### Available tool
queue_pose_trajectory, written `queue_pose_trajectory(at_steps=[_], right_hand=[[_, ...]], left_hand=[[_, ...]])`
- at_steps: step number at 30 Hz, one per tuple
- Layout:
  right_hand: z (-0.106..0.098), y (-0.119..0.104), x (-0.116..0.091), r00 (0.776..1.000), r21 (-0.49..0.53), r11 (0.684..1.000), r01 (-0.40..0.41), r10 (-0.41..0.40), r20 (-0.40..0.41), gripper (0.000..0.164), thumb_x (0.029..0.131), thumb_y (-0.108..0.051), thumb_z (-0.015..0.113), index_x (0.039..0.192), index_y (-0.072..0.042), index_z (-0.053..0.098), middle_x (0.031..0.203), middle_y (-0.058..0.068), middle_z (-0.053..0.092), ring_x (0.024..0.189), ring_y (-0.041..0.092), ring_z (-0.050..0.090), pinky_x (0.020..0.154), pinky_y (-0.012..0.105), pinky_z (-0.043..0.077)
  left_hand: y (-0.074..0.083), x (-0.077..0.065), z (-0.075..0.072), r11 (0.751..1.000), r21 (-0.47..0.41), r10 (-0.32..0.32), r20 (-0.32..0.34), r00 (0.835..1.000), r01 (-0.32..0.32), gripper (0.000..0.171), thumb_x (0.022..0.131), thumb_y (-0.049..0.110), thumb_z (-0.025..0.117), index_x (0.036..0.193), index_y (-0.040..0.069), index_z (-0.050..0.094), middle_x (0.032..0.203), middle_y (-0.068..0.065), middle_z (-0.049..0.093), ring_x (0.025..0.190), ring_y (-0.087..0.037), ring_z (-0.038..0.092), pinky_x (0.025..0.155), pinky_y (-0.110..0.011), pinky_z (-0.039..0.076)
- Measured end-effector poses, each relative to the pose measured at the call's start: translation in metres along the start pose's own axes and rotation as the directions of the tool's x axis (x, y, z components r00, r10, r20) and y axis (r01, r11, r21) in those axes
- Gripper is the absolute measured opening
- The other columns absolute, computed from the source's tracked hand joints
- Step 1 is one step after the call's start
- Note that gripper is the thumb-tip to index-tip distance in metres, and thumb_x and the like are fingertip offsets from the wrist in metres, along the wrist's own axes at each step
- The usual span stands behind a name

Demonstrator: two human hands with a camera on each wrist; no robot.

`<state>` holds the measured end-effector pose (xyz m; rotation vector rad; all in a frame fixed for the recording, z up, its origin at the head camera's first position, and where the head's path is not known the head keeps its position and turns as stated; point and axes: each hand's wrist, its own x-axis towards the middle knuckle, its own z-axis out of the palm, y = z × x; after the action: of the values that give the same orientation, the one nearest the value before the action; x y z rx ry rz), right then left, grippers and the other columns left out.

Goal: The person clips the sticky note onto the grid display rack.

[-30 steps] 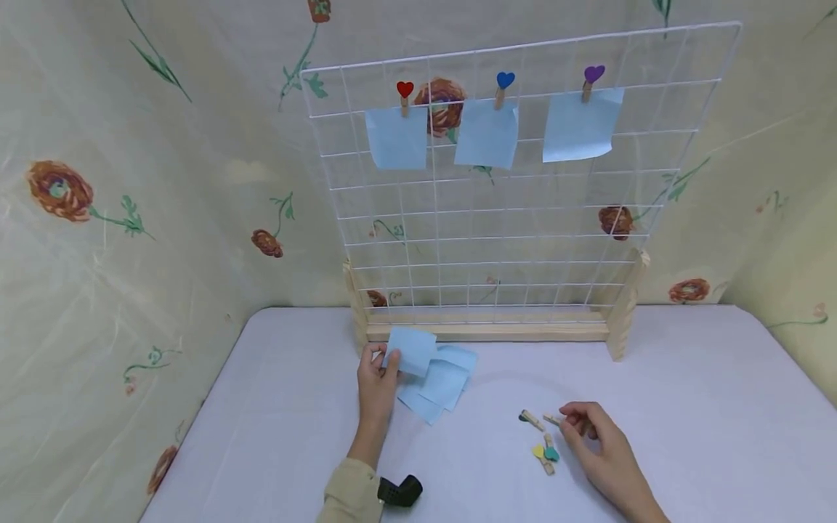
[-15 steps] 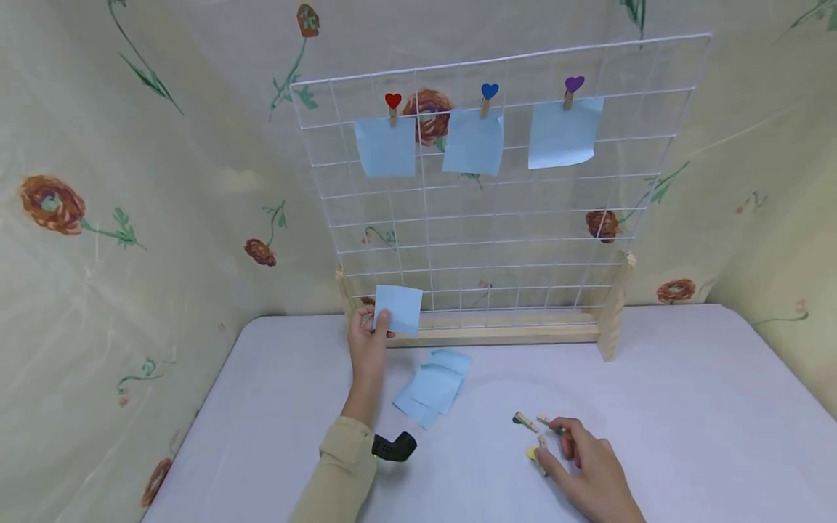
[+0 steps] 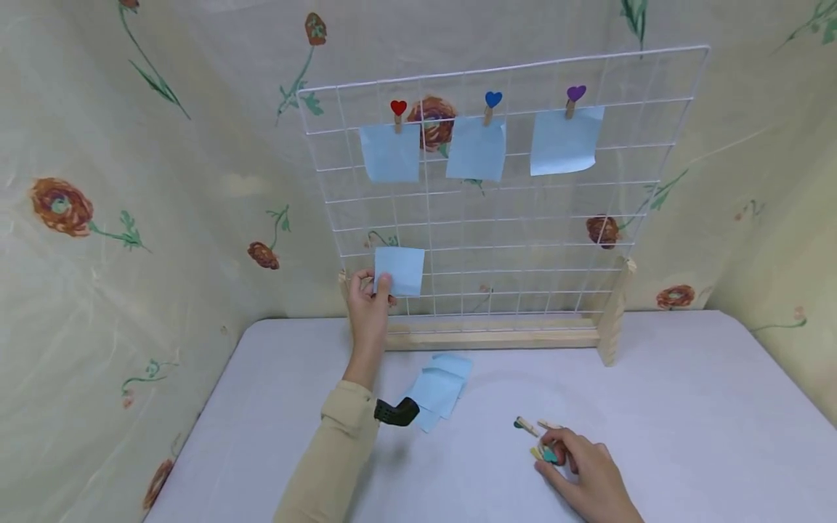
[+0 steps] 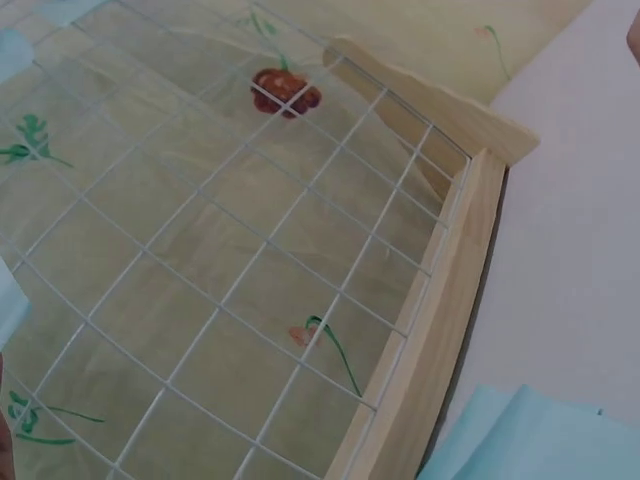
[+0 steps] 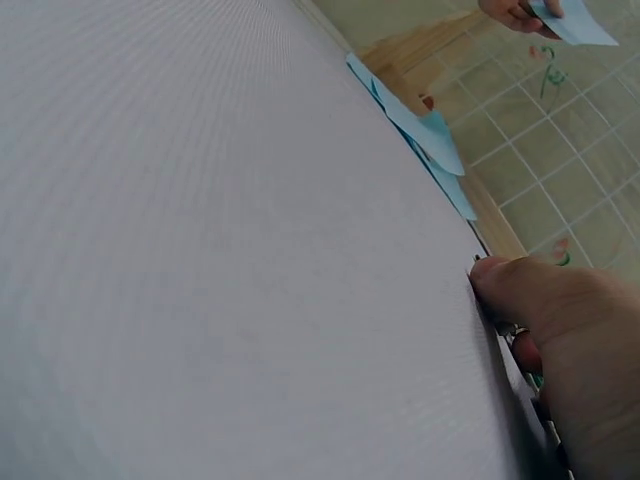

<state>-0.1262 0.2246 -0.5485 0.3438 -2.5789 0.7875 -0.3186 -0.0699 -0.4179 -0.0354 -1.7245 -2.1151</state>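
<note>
My left hand (image 3: 369, 301) pinches a square blue paper note (image 3: 400, 270) by its lower left, thumb in front, against or just before the lower left of a white wire grid (image 3: 497, 240). A corner of this note (image 4: 8, 305) shows at the left edge of the left wrist view. On the table at the right, my right hand (image 3: 585, 468) has thumb and index fingertips around a small wooden clothespin with a teal heart (image 3: 550, 455). A yellow-topped clothespin (image 3: 536, 452) lies beside it, partly hidden. Two more clothespins (image 3: 527, 426) lie just beyond the fingers.
Three blue notes (image 3: 390, 154) hang high on the grid from clothespins with red (image 3: 398, 107), blue and purple hearts. The grid stands in a wooden base (image 3: 497, 339) at the table's (image 3: 680, 407) back. Several overlapping notes (image 3: 438, 385) lie before it. A black device sits on my left sleeve.
My left hand has lifted one note from the pile up to the lower left of the grid. My right hand has shifted from one clothespin to the teal-heart one nearer me.
</note>
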Motion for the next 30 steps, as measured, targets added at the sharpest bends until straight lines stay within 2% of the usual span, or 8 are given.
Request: queue_pose_trajectory(at_steps=[4,10,15,19,24,27,30], right_hand=[[0.001,0.001,0.0,1.0,0.006,1.0,-0.008,0.008,-0.007,0.036,0.068,-0.016,0.083,0.097,-0.016,0.061,0.07,-0.024,0.04,0.055,-0.007,0.029,0.057,0.02,0.023],[0.002,0.004,-0.001,1.0,0.005,1.0,-0.024,0.024,-0.02,0.036,0.069,-0.012,0.082,0.099,-0.014,0.062,0.071,-0.024,0.041,0.054,-0.007,0.029,0.055,0.019,0.024],[0.0,0.003,-0.001,0.996,-0.004,0.996,-0.088,0.088,0.016,0.034,0.072,-0.013,0.08,0.102,-0.014,0.062,0.071,-0.022,0.041,0.053,-0.006,0.028,0.055,0.018,0.024],[0.0,0.003,0.0,0.99,-0.01,0.991,-0.132,0.132,0.045,0.033,0.075,-0.014,0.078,0.103,-0.014,0.061,0.071,-0.021,0.042,0.053,-0.006,0.029,0.055,0.018,0.025],[0.0,0.004,0.002,0.989,-0.014,0.991,-0.137,0.137,0.047,0.031,0.074,-0.014,0.079,0.098,-0.016,0.059,0.069,-0.02,0.042,0.052,-0.005,0.029,0.055,0.019,0.025],[-0.001,0.004,0.002,0.988,-0.006,0.99,-0.144,0.144,0.06,0.029,0.074,-0.014,0.078,0.093,-0.018,0.056,0.064,-0.018,0.04,0.051,-0.004,0.029,0.055,0.019,0.025],[-0.003,0.004,0.003,0.986,0.024,0.988,-0.151,0.15,0.069,0.028,0.075,-0.014,0.077,0.089,-0.018,0.054,0.061,-0.016,0.039,0.051,-0.004,0.03,0.055,0.019,0.025]], left_hand=[[0.004,0.003,0.003,1.0,-0.004,-0.004,-0.001,1.0,0.004,0.017,0.093,0.015,0.059,0.103,0.008,0.047,0.105,-0.023,0.066,0.059,-0.011,0.053,0.054,-0.018,0.045],[0.012,0.009,0.007,0.999,-0.011,0.034,-0.001,0.999,-0.034,0.018,0.094,0.016,0.058,0.104,0.006,0.047,0.107,-0.023,0.066,0.061,-0.011,0.054,0.054,-0.018,0.043],[0.019,0.014,0.01,1.0,-0.009,0.028,0.0,1.0,-0.028,0.018,0.094,0.019,0.059,0.104,0.009,0.048,0.108,-0.019,0.067,0.063,-0.011,0.054,0.058,-0.019,0.045],[0.024,0.019,0.012,1.0,0.003,0.029,0.003,1.0,-0.029,0.02,0.094,0.021,0.059,0.106,0.01,0.048,0.104,-0.018,0.067,0.061,-0.013,0.054,0.066,-0.025,0.049],[0.03,0.024,0.016,0.999,0.015,0.038,-0.001,0.999,-0.038,0.021,0.094,0.022,0.059,0.107,0.01,0.048,0.101,-0.017,0.068,0.061,-0.012,0.054,0.07,-0.029,0.049],[0.034,0.026,0.017,0.999,0.014,0.036,-0.001,0.999,-0.036,0.02,0.094,0.022,0.059,0.106,0.01,0.047,0.105,-0.015,0.068,0.066,-0.019,0.056,0.069,-0.028,0.049],[0.038,0.028,0.019,0.999,0.019,0.03,-0.01,0.999,-0.03,0.02,0.094,0.022,0.059,0.105,0.009,0.047,0.109,-0.014,0.068,0.073,-0.019,0.059,0.065,-0.024,0.05]])
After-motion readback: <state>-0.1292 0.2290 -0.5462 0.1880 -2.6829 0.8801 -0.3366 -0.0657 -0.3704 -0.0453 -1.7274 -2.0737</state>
